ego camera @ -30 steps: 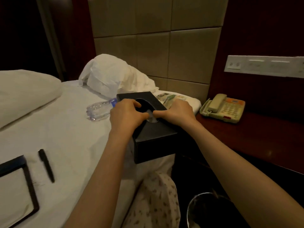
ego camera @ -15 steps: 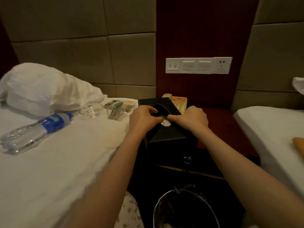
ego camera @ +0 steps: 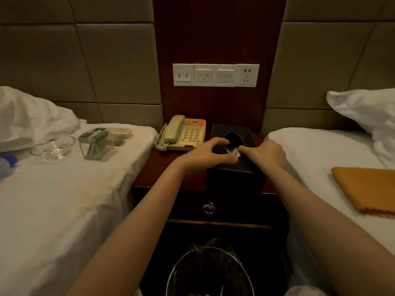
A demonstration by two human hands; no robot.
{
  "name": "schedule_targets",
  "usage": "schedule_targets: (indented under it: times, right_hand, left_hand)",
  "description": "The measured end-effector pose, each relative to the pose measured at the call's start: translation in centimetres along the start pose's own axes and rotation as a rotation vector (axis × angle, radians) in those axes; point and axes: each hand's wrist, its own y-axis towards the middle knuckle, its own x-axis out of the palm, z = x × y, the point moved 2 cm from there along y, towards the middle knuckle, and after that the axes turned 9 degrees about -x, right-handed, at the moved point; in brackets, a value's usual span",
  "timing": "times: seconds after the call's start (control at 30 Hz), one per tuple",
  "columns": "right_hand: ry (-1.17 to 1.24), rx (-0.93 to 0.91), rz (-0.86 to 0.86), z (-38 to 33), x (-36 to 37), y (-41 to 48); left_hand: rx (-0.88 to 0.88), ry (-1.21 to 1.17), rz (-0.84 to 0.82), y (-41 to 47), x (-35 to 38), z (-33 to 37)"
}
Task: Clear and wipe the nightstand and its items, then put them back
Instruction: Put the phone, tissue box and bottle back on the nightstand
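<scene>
A black tissue box (ego camera: 235, 180) stands on the right part of the dark wooden nightstand (ego camera: 171, 171), beside a beige telephone (ego camera: 183, 133). My left hand (ego camera: 205, 154) arches over the box's top, with fingertips at the edge of the round opening and the thumb along the front edge. On the box's right side, my right hand (ego camera: 265, 154) curls its fingers over the top, its index finger by the white tissue in the opening. An orange cloth (ego camera: 367, 189) lies folded on the right bed.
On the left bed lie a glass ashtray (ego camera: 53, 148), a clear stand with small packets (ego camera: 98, 144) and a water bottle (ego camera: 6, 161) at the edge. A wire waste bin (ego camera: 209, 272) stands below the nightstand drawer (ego camera: 208, 208). A switch panel (ego camera: 215, 75) is on the wall.
Both hands carried the tissue box from the left bed over to the nightstand; it now rests on the top beside the telephone. The view turned right to face the nightstand.
</scene>
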Motion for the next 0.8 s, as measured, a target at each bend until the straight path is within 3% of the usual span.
schedule_targets:
  times: [0.07,0.13,0.33,0.57,0.67,0.73,0.8]
  right_hand:
    - [-0.003,0.049,-0.024,0.7,0.9,0.6]
    - [-0.020,0.082,-0.045,1.0,1.9,1.2]
    - [-0.100,-0.045,-0.064,-0.3,3.6,3.5]
    - [0.005,-0.404,-0.323,-1.3,4.6,5.2]
    - [-0.074,-0.452,-0.517,-0.9,4.9,5.4]
    - [-0.244,-0.510,-0.469,-0.6,5.1,5.8]
    - [-0.383,-0.558,-0.302,-0.8,5.7,5.9]
  left_hand:
    - [-0.007,0.039,-0.146,0.4,0.0,-1.0]
    - [0.004,0.144,-0.145,1.4,0.0,-2.1]
    - [0.124,0.413,0.157,3.7,-0.1,-3.6]
    - [0.055,0.565,0.249,7.2,-0.9,-3.9]
    - [0.024,0.646,0.295,9.2,-1.4,-4.0]
    - [-0.001,0.677,0.315,10.3,-1.6,-4.1]
    - [-0.026,0.688,0.334,11.2,-1.5,-4.2]
